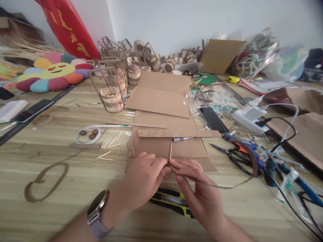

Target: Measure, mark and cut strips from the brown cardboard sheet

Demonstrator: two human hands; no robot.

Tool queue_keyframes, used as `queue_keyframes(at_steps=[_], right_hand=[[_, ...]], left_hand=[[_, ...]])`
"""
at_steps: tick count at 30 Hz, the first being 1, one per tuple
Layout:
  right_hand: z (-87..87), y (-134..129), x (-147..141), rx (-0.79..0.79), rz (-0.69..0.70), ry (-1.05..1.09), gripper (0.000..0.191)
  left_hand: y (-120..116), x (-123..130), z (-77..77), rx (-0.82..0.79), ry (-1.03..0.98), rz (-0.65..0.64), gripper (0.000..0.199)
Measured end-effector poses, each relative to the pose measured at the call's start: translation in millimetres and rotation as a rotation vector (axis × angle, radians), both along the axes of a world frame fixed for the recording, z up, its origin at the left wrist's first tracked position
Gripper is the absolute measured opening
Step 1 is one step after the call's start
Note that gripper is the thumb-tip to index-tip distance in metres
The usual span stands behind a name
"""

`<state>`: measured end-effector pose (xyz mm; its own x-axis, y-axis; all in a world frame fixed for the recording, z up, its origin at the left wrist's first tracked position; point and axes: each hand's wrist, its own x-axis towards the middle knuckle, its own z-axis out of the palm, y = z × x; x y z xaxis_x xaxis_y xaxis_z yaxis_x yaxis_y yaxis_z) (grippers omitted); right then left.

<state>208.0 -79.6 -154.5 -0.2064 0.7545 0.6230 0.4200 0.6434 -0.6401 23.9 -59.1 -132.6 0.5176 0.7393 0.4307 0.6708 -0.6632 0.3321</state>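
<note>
My left hand [145, 176] and my right hand [199, 188] meet over the front of the flat cardboard sheets [151, 148]. Between their fingertips they pinch a small cardboard strip [170, 151] seen edge-on, its corrugated edge facing up. From my right hand a thin brown cardboard strip [242, 181] trails off and curls up at the right. Whether the two strips are one piece is hidden by the fingers. Below both hands lies a black and yellow utility knife [171, 201], partly covered by the right palm.
Matchsticks [109, 142] and brown beads ringed by a white strip [87, 135] lie left of the cardboard. Small wooden buckets [111, 99] stand behind. Black scissors [237, 158], a blue glue gun [249, 151], a phone [213, 119] and a power strip [249, 117] crowd the right.
</note>
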Motion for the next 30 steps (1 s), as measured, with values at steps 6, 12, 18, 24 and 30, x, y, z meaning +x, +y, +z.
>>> queue_keyframes(at_steps=[6, 12, 18, 24, 30], right_hand=[[-2.4, -1, -2, -0.047, -0.002, 0.037, 0.016], [1.8, 0, 2, -0.163, 0.076, 0.172, 0.012], [5.5, 1, 3, -0.242, 0.145, 0.272, 0.011], [0.9, 0, 1, -0.106, 0.052, 0.158, 0.019], [1.9, -1, 1, 0.050, 0.060, -0.011, 0.030]], left_hand=[[-2, -1, -1.3, 0.001, -0.030, -0.016, 0.040], [3, -8, 5.3, -0.071, -0.068, -0.138, 0.041], [5, -10, 6.5, -0.092, -0.102, -0.172, 0.037], [-1, -4, 6.7, -0.077, -0.078, -0.056, 0.025], [-11, 0, 3.4, -0.145, -0.180, 0.061, 0.011]])
